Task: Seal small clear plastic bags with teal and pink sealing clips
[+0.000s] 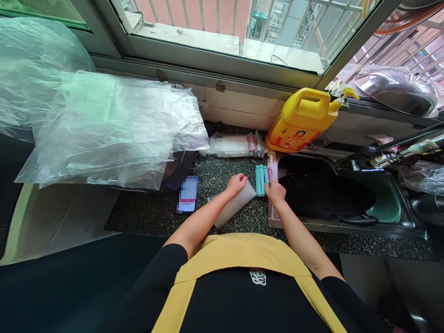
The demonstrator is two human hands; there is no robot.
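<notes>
My left hand (pixel 237 185) is closed at the upper edge of a translucent plastic bag (pixel 236 206), which lies slanted on the dark speckled counter. Just right of it, several teal sealing clips (pixel 260 180) lie side by side in an upright row. My right hand (pixel 276 192) is at the right end of this row, its fingers pinched on a teal clip (pixel 266 175) that leans slightly. A pink clip (pixel 270 173) shows close beside those fingers. The fingertips of both hands are partly hidden.
Behind lie flat plastic bags (pixel 229 144) with pink and teal clips on their ends. A yellow pump jug (pixel 300 120) stands by the sink (pixel 390 199), which holds a large black pan (pixel 326 196). A phone (pixel 188 194) and large clear plastic sheets (pixel 114 129) are at left.
</notes>
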